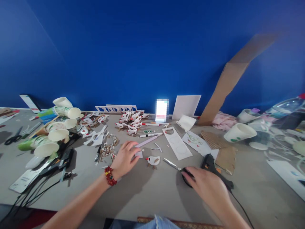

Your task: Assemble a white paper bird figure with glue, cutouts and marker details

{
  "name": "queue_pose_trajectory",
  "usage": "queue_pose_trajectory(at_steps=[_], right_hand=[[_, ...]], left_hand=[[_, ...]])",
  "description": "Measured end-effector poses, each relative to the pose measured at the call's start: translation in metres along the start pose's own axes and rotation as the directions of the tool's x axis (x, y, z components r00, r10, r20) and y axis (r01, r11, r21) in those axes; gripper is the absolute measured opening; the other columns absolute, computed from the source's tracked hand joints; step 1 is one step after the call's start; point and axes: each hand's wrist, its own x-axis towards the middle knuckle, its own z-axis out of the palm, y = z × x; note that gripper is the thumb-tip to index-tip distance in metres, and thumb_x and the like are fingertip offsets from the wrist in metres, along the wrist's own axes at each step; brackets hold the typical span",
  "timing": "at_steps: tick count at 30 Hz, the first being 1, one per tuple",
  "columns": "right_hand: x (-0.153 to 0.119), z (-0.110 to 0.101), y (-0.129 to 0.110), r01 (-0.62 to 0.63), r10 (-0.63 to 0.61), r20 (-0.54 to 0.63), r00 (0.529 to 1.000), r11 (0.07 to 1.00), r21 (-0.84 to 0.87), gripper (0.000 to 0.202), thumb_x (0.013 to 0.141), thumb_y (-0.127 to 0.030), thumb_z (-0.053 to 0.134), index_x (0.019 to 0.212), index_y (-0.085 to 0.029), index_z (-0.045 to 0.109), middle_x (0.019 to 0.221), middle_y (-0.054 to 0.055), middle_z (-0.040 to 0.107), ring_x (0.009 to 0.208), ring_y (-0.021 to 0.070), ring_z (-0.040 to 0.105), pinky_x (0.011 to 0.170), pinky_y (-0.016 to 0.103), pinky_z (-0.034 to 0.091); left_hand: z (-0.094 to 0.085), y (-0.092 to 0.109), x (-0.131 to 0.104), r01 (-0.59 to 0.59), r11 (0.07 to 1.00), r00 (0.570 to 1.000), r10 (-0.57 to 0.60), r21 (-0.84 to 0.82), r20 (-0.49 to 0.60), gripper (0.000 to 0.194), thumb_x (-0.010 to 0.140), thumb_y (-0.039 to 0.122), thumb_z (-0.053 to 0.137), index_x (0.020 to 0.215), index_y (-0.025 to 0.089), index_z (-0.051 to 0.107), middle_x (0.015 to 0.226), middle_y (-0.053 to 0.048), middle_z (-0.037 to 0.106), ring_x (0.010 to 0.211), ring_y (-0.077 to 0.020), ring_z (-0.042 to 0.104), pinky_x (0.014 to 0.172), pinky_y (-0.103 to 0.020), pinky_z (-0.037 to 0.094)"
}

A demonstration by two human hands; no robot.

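Observation:
In the head view my right hand (206,181) is closed on the black handles of a pair of scissors (172,164), whose slightly parted blades point left and away. My left hand (125,157) hovers low over the table with fingers curved and thumb apart. Beside its fingertips are a small pale lilac piece (139,155) and a long lilac strip (147,141); contact with them is unclear. Between my hands lies a small white bird figure (153,161) with a red beak, a grey wing and brown legs. Thin white offcuts (156,147) curl just behind it.
Several similar birds (133,121) are clustered at the back. A black glue gun (212,165) lies beside my right hand. A white sheet with round cuts (177,143), cardboard pieces (226,159) and a paper cup (240,132) stand right; stacked cups (49,148) and cables lie left.

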Motion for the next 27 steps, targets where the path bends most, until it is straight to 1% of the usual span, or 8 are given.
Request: queue_pose_trajectory(at_steps=[4, 7, 12, 15, 17, 19, 22, 27], right_hand=[[0.016, -0.007, -0.016, 0.015, -0.019, 0.034, 0.999, 0.996, 0.093, 0.023, 0.093, -0.033, 0.049, 0.096, -0.022, 0.070, 0.083, 0.006, 0.074, 0.074, 0.0237, 0.070, 0.059, 0.028, 0.042], [0.032, -0.009, -0.033, 0.072, -0.085, 0.053, 0.995, 0.974, 0.215, 0.020, 0.092, -0.029, 0.051, 0.103, -0.024, 0.067, 0.094, 0.005, 0.073, 0.085, 0.0224, 0.069, 0.068, 0.027, 0.044], [0.051, -0.003, -0.056, 0.157, -0.177, 0.046, 0.983, 0.944, 0.291, 0.022, 0.093, -0.029, 0.052, 0.111, -0.022, 0.063, 0.106, 0.007, 0.070, 0.098, 0.0233, 0.065, 0.079, 0.029, 0.044], [0.059, 0.004, -0.062, 0.213, -0.238, 0.050, 0.970, 0.930, 0.299, 0.032, 0.090, -0.024, 0.055, 0.122, -0.019, 0.056, 0.114, 0.010, 0.066, 0.102, 0.0243, 0.063, 0.081, 0.029, 0.044], [0.064, 0.006, -0.063, 0.258, -0.294, 0.074, 0.953, 0.914, 0.312, 0.032, 0.087, -0.023, 0.057, 0.118, -0.020, 0.056, 0.113, 0.009, 0.066, 0.100, 0.0243, 0.063, 0.079, 0.029, 0.044], [0.066, 0.007, -0.063, 0.296, -0.337, 0.081, 0.938, 0.900, 0.321, 0.023, 0.087, -0.023, 0.058, 0.110, -0.021, 0.059, 0.108, 0.006, 0.066, 0.097, 0.0234, 0.063, 0.076, 0.029, 0.044], [0.067, 0.005, -0.063, 0.329, -0.353, 0.044, 0.934, 0.903, 0.278, 0.017, 0.087, -0.022, 0.056, 0.104, -0.021, 0.059, 0.106, 0.005, 0.064, 0.094, 0.0224, 0.063, 0.073, 0.028, 0.044], [0.061, 0.000, -0.066, 0.374, -0.374, -0.033, 0.927, 0.912, 0.165, 0.014, 0.088, -0.021, 0.057, 0.101, -0.022, 0.058, 0.102, 0.005, 0.064, 0.091, 0.0224, 0.062, 0.067, 0.028, 0.044]], left_hand=[[0.008, 0.020, 0.004, -0.120, 0.992, 0.980, 0.125, -0.046, 0.154, 0.034, 0.085, 0.027, 0.061, 0.119, 0.022, 0.059, 0.126, -0.009, 0.055, 0.121, -0.0274, 0.045, 0.104, -0.045, 0.040], [0.015, 0.026, 0.009, -0.154, 0.987, 0.965, 0.160, -0.045, 0.209, 0.043, 0.082, 0.027, 0.065, 0.123, 0.021, 0.054, 0.127, -0.011, 0.055, 0.122, -0.0294, 0.044, 0.103, -0.047, 0.039], [0.025, 0.029, 0.018, -0.108, 0.992, 0.977, 0.118, -0.062, 0.179, 0.025, 0.089, 0.019, 0.052, 0.113, 0.019, 0.058, 0.114, -0.009, 0.060, 0.111, -0.0253, 0.051, 0.096, -0.042, 0.043], [0.030, 0.032, 0.021, -0.079, 0.994, 0.982, 0.091, -0.078, 0.165, 0.018, 0.089, 0.018, 0.050, 0.104, 0.019, 0.061, 0.108, -0.008, 0.061, 0.105, -0.0244, 0.053, 0.093, -0.040, 0.044], [0.033, 0.032, 0.021, -0.074, 0.991, 0.984, 0.090, -0.109, 0.155, 0.017, 0.090, 0.018, 0.049, 0.101, 0.019, 0.062, 0.107, -0.008, 0.061, 0.104, -0.0242, 0.054, 0.093, -0.040, 0.043], [0.035, 0.031, 0.020, -0.068, 0.985, 0.987, 0.090, -0.157, 0.135, 0.018, 0.091, 0.019, 0.047, 0.102, 0.018, 0.062, 0.106, -0.008, 0.062, 0.103, -0.0243, 0.054, 0.093, -0.040, 0.043], [0.037, 0.028, 0.017, -0.048, 0.965, 0.992, 0.077, -0.258, 0.103, 0.019, 0.091, 0.023, 0.050, 0.103, 0.018, 0.063, 0.104, -0.009, 0.064, 0.101, -0.0246, 0.056, 0.092, -0.039, 0.044], [0.039, 0.029, 0.014, 0.087, 0.897, 0.995, -0.058, -0.433, 0.081, 0.016, 0.085, 0.027, 0.059, 0.098, 0.019, 0.063, 0.097, -0.006, 0.067, 0.093, -0.0220, 0.059, 0.086, -0.034, 0.045]])
